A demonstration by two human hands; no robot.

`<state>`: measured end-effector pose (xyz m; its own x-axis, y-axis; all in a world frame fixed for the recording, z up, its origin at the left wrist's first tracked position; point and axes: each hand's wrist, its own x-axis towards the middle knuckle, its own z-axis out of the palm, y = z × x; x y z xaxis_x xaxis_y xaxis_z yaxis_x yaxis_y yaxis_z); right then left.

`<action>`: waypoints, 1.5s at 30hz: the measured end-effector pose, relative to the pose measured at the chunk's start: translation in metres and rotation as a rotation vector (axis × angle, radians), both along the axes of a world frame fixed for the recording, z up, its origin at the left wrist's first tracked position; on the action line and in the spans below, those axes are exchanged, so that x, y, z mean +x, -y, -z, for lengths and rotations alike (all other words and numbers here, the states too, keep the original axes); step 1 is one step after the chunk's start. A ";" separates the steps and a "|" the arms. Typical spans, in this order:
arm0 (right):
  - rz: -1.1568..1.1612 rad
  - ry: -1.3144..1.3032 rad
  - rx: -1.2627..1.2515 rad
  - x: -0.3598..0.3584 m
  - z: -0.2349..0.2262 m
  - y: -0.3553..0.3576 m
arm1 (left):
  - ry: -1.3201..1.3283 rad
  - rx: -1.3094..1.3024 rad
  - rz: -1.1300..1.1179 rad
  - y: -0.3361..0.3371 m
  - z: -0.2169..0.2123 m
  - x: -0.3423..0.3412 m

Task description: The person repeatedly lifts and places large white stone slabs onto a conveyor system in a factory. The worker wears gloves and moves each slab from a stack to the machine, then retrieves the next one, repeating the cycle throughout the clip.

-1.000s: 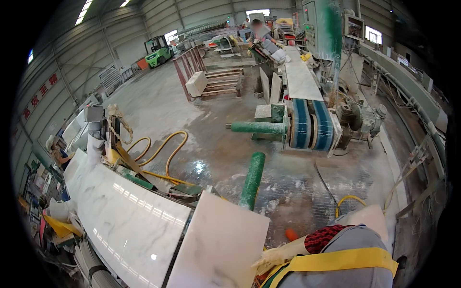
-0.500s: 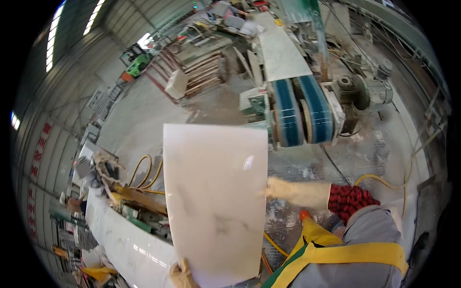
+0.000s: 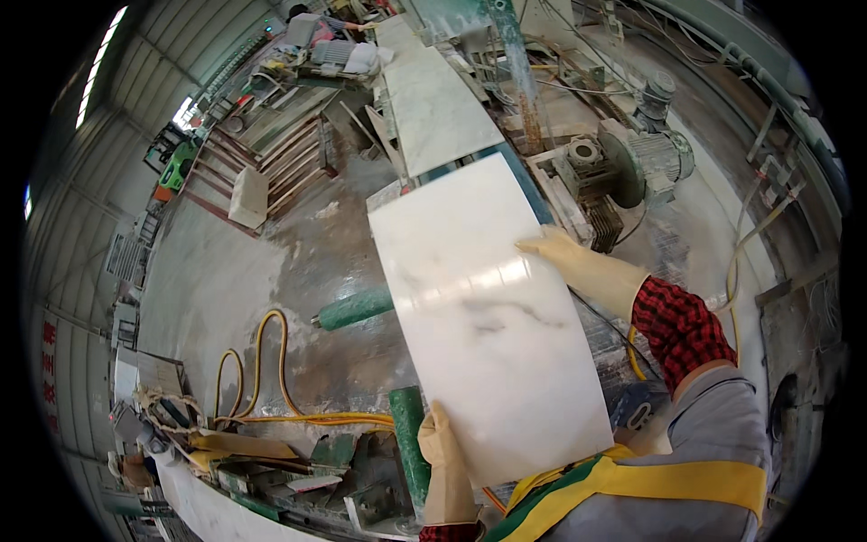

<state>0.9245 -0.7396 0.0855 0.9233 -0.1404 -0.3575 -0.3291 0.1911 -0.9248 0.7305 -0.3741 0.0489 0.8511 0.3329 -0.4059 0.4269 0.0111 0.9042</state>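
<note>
A white marble slab [image 3: 492, 334] with grey veins lies slanted in front of me, held between both hands. My left hand [image 3: 444, 461], in a cream rubber glove, grips its lower left edge. My right hand [image 3: 573, 262], gloved the same way, holds its right edge farther up, with the fingers partly hidden. The slab's far end covers much of a conveyor with blue belts [image 3: 526, 181]; whether it touches them I cannot tell. Beyond, another long pale slab [image 3: 442, 99] lies in line with the conveyor.
Green rollers [image 3: 354, 309] show left of the slab, one [image 3: 411, 443] beside my left hand. A yellow hose [image 3: 282, 361] loops over the wet floor. A motor [image 3: 646, 158] stands right of the conveyor. Farther off are a rack [image 3: 271, 172], a green forklift [image 3: 179, 165] and a person [image 3: 325, 29].
The slab has gone from nearly upright to leaning forward, its far end now over the belts. My right arm reaches farther forward. The view has turned, and more of my left hand shows.
</note>
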 end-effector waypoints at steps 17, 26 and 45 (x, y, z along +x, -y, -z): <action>-0.325 0.546 -0.950 -0.094 0.129 0.078 | -0.333 0.409 0.393 0.016 0.013 0.049; -0.062 -0.058 -0.116 -0.226 0.075 -0.001 | -0.221 0.363 0.468 0.011 0.020 0.097; 0.157 -0.241 0.055 -0.124 0.077 0.003 | -0.239 0.213 0.555 0.026 0.013 0.146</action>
